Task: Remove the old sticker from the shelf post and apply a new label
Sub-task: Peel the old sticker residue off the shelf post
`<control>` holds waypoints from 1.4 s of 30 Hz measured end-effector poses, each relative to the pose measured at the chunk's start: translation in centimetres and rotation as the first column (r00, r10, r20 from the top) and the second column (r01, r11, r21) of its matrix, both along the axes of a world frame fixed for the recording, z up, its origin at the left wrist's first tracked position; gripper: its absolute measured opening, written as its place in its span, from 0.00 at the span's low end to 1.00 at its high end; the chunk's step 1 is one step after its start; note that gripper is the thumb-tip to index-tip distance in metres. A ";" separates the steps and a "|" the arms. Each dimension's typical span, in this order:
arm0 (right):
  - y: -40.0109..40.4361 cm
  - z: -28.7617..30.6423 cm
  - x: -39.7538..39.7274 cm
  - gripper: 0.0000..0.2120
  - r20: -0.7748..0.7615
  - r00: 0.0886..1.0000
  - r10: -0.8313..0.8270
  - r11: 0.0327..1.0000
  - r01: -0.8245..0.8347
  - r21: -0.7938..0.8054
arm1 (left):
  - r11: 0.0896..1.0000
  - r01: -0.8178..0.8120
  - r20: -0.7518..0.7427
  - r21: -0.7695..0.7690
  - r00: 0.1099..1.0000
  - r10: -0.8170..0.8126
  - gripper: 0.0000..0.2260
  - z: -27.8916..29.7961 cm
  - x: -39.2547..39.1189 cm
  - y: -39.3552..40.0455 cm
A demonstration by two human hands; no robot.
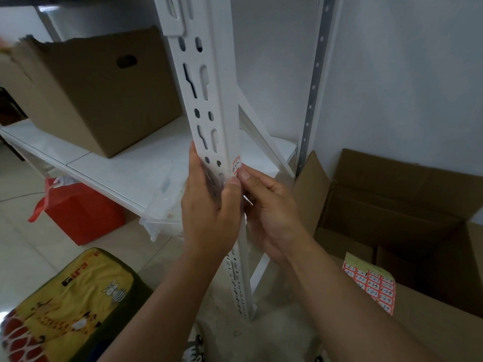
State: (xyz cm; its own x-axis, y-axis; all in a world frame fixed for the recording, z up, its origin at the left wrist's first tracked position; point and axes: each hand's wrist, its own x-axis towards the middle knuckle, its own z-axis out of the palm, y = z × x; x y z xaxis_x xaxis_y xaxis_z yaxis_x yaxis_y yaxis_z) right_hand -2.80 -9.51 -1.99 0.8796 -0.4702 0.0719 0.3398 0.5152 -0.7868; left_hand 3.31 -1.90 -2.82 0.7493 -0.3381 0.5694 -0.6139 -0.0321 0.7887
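Note:
A white slotted shelf post (206,82) runs down the middle of the view. A small red-and-white sticker (236,165) sits on its right edge, just above my thumbs. My left hand (209,212) wraps round the post from the left, its thumb pressed on the post's front edge right below the sticker. My right hand (271,205) comes in from the right, with its thumb tip touching the sticker's lower part and its fingers curled behind the post. A sheet of red-and-white labels (371,283) with handwritten numbers lies on a cardboard box at the lower right.
A brown cardboard box (99,90) stands on the white shelf (109,163). An open cardboard box (397,205) sits on the floor at the right. A red bag (78,212) is under the shelf, and a yellow printed cushion (68,301) lies at the lower left.

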 end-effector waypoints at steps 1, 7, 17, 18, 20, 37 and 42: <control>0.0 0.0 0.0 0.11 0.004 1.000 0.004 1.000 -0.004 0.006 | 1.000 0.001 0.000 0.003 1.000 -0.001 0.32 0.0 0.0 0.0; -0.1 -0.2 0.1 0.10 -0.009 1.000 0.002 1.000 -0.002 -0.003 | 1.000 -0.007 -0.011 0.002 1.000 0.007 0.33 0.1 -0.1 0.0; -0.4 -0.5 0.3 0.12 -0.019 0.999 0.030 1.000 -0.030 0.011 | 1.000 0.008 -0.013 0.010 1.000 -0.008 0.31 0.0 0.1 0.2; -0.4 -0.5 0.3 0.12 -0.019 0.999 0.032 0.999 -0.031 0.013 | 1.000 0.005 -0.011 0.012 1.000 -0.005 0.31 0.0 0.1 0.1; -0.4 -0.4 0.2 0.12 -0.016 0.999 0.037 0.999 -0.036 0.017 | 1.000 0.002 -0.007 0.011 1.000 -0.002 0.30 0.0 0.0 0.1; -0.3 -0.1 0.2 0.10 -0.057 0.998 -0.019 0.997 0.015 -0.069 | 1.000 0.004 -0.017 -0.004 1.000 -0.004 0.33 -0.1 0.1 -0.1; -0.3 0.0 0.1 0.10 -0.068 0.997 -0.033 0.991 0.024 -0.130 | 1.000 0.010 -0.015 0.001 1.000 -0.010 0.33 -0.2 0.2 0.0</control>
State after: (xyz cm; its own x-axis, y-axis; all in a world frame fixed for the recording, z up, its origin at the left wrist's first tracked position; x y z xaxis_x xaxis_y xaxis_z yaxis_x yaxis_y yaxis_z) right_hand -2.69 -9.85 -2.04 0.8707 -0.4863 0.0729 0.2953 0.3986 -0.8683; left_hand 3.49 -1.92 -3.03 0.7547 -0.3460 0.5575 -0.6019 -0.0269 0.7981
